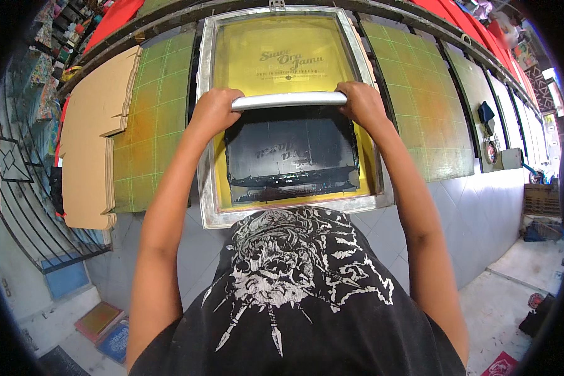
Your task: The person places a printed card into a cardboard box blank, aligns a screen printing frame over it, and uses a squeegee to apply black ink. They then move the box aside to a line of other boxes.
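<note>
Both of my hands grip a silver-handled squeegee (288,101) that lies across a screen printing frame. My left hand (215,111) is wrapped round its left end, and my right hand (365,108) round its right end. The metal frame (207,135) holds a yellow mesh screen (247,47) with dark lettering in its far part. Black ink (288,141) covers the mesh on the near side of the squeegee, with a thicker wet band along its near edge. The squeegee's blade is hidden under the handle.
Green boards with grid lines (156,106) flank the frame, another (420,106) being on the right. Stacked tan cardboard sheets (88,144) lie at the left. A tape roll (490,152) and a light container (512,158) sit at the right. A dark rail (169,22) runs behind.
</note>
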The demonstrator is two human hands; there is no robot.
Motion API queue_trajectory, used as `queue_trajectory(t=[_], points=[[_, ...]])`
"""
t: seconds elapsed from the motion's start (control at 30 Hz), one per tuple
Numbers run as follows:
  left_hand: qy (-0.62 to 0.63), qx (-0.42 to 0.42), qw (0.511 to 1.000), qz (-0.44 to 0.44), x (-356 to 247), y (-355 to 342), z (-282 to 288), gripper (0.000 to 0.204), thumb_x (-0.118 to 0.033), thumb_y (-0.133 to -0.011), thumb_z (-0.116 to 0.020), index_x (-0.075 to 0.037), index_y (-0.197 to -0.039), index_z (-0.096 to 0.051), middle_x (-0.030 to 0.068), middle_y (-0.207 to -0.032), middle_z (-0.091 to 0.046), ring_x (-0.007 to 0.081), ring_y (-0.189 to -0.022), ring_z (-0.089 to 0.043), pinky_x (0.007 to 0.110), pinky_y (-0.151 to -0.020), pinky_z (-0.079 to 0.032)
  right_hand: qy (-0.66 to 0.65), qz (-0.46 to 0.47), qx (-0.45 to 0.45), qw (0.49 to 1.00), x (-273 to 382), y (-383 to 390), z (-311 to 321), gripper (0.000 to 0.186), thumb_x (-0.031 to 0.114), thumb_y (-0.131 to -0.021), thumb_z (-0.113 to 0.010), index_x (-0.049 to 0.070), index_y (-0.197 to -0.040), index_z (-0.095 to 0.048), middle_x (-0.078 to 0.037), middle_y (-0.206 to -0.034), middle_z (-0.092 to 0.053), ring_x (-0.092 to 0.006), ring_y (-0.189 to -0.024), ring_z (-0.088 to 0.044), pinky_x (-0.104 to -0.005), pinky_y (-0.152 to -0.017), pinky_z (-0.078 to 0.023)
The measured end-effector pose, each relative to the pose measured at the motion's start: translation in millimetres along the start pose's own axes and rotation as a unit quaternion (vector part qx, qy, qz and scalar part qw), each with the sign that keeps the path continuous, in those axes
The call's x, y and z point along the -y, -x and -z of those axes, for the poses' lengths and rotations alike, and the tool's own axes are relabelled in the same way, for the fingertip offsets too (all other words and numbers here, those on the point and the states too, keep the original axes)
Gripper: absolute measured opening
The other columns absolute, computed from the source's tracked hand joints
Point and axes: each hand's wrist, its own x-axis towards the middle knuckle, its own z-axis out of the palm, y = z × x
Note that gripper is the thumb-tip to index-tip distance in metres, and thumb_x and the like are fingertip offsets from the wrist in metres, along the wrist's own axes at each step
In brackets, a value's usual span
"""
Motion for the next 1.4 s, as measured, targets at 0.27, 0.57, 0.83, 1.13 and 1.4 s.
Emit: queue_trajectory(t=[0.27, 0.57, 0.83, 1.13, 1.4], points=[[-0.028, 0.050, 0.998, 0.028, -51.3, 81.8, 0.5, 0.037, -0.004, -0.059, -0.074, -0.007, -0.096, -0.067, 0.0147, -0.088, -0.065, 0.0339, -0.084, -0.063, 0.042, -0.077, -0.051, -0.036, -0.014, 0.038, 0.999, 36.6, 80.6, 18.3, 0.032, 0.006, -0.058, -0.076, 0.008, -0.087, -0.061, -0.012, -0.083, -0.063, -0.0321, -0.082, -0.063, -0.0426, -0.070, -0.050], [0.006, 0.000, 1.000, 0.030, -98.9, 172.0, -11.2, 0.037, 0.002, -0.057, -0.069, -0.005, -0.093, -0.063, 0.0103, -0.086, -0.062, 0.0298, -0.081, -0.061, 0.040, -0.068, -0.052, -0.039, -0.014, -0.011, 0.999, 82.0, 168.2, 25.5, 0.026, 0.003, -0.060, -0.069, 0.009, -0.084, -0.063, -0.008, -0.077, -0.063, -0.0272, -0.074, -0.062, -0.0381, -0.063, -0.050], [0.011, 0.019, 0.999, 0.031, -99.9, 172.4, -7.3, 0.041, 0.000, -0.057, -0.070, -0.006, -0.097, -0.064, 0.0089, -0.090, -0.062, 0.0295, -0.085, -0.061, 0.039, -0.073, -0.051, -0.034, -0.013, -0.039, 0.999, 86.5, 172.3, 27.8, 0.029, 0.003, -0.058, -0.070, 0.009, -0.086, -0.063, -0.006, -0.080, -0.063, -0.0250, -0.075, -0.062, -0.0361, -0.063, -0.050], [0.048, -0.045, 0.998, 0.013, -109.0, 180.1, 9.7, 0.044, 0.002, -0.056, -0.070, -0.003, -0.100, -0.064, 0.0098, -0.100, -0.064, 0.0294, -0.090, -0.061, 0.039, -0.078, -0.051, -0.053, 0.008, -0.050, 0.997, 95.2, 176.5, 49.4, 0.038, 0.004, -0.055, -0.074, 0.008, -0.091, -0.063, -0.006, -0.092, -0.066, -0.0262, -0.082, -0.062, -0.0364, -0.069, -0.051], [0.071, -0.048, 0.996, 0.000, -112.4, 197.8, -0.1, 0.045, 0.002, -0.056, -0.069, -0.002, -0.101, -0.063, 0.0107, -0.102, -0.063, 0.0303, -0.098, -0.058, 0.039, -0.084, -0.049, -0.041, 0.017, -0.058, 0.997, 103.9, 194.5, 46.9, 0.037, 0.002, -0.058, -0.071, 0.004, -0.094, -0.064, -0.008, -0.094, -0.066, -0.0267, -0.088, -0.062, -0.0369, -0.075, -0.051]])
